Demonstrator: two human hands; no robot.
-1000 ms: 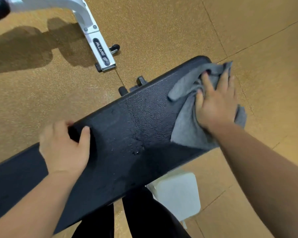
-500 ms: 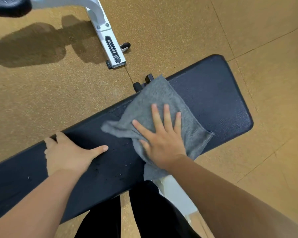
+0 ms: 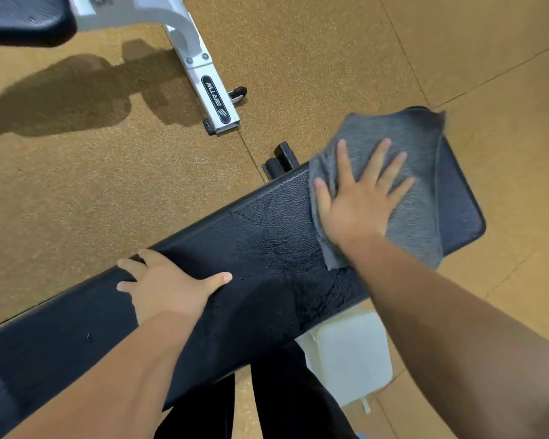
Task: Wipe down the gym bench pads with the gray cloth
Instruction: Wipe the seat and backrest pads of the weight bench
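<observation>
head view, steeply downward, close overhead

the bench pad is black with a fine pebbled grain, and glossy wet streaks darken its middle. the cloth is plain mid gray with a faint ribbed weave. the floor is ochre tan, speckled with lighter flecks and crossed by thin dark seam lines. the frame leg is white and carries a black oval label with white letters. a second pad at the top left is dark blue-black and dimpled. the box under the bench is off-white. the trousers are black.
</observation>
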